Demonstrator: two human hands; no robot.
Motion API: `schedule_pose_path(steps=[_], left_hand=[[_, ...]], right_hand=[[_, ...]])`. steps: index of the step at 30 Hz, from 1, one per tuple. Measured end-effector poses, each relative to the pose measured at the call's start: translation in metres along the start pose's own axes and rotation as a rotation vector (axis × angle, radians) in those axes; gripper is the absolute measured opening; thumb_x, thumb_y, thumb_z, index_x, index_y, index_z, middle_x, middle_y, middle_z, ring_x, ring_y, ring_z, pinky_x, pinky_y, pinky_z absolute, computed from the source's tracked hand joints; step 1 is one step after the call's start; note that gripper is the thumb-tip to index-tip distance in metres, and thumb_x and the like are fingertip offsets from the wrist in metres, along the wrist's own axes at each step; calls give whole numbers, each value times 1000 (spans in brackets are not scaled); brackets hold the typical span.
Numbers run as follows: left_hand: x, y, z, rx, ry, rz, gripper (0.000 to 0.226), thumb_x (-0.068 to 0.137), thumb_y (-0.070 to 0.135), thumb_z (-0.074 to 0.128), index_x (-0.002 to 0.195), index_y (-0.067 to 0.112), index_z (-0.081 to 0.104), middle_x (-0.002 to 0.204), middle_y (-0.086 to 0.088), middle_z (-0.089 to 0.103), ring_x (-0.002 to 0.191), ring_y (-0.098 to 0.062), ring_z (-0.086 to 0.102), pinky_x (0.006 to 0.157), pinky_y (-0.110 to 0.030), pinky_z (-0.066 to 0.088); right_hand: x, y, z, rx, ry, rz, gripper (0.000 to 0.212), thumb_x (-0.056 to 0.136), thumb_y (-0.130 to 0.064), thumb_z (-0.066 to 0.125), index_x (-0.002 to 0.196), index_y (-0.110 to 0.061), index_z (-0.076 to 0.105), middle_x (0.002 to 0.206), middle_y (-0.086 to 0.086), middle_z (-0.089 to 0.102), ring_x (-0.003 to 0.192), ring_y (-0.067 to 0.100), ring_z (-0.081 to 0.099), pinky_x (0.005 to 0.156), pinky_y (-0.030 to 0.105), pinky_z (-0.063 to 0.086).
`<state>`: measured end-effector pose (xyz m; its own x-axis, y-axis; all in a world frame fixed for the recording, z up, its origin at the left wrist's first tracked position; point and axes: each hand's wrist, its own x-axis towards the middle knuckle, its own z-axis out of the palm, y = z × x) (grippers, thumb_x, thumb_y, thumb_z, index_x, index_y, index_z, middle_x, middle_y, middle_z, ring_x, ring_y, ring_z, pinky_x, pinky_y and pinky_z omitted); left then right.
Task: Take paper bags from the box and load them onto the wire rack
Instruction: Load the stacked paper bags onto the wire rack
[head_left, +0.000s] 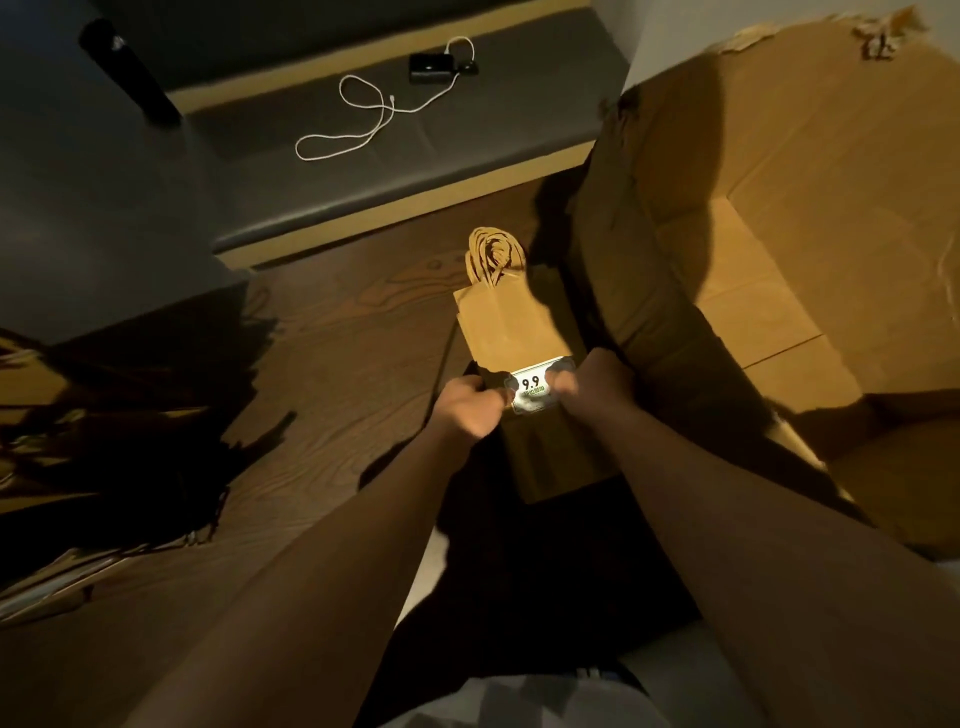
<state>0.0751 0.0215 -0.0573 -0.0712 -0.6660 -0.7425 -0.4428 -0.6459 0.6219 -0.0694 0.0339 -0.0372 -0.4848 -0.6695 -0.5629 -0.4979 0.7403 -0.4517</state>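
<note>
Both hands hold a flat bundle of paper bags (511, 332) over the floor (322, 395), just beside the open box (779, 260): the left hand (475, 410) and right hand (582, 384) each have a pinching grip on the price label (532, 391) banded round the middle. To do this well, tear or slide the band off evenly, supporting the stack so the bags stay squared with handles (492, 254) together. No wire rack is in view.

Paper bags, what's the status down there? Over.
Left hand and right hand both grip the bundle of paper bags at its 9.9 label. Bundle is outside the cardboard box. Wire rack not in sight.
</note>
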Motion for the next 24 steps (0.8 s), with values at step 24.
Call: schedule_pose_path(steps=[24], left_hand=[[-72, -4, -101, -332, 72, 311, 34, 85, -10, 66, 100, 18, 54, 88, -7, 71, 86, -26, 67, 75, -39, 57]], right_hand=[[-59, -49, 7, 759, -303, -160, 45, 74, -1, 79, 115, 0, 61, 102, 11, 71, 73, 18, 69, 57, 27, 56]])
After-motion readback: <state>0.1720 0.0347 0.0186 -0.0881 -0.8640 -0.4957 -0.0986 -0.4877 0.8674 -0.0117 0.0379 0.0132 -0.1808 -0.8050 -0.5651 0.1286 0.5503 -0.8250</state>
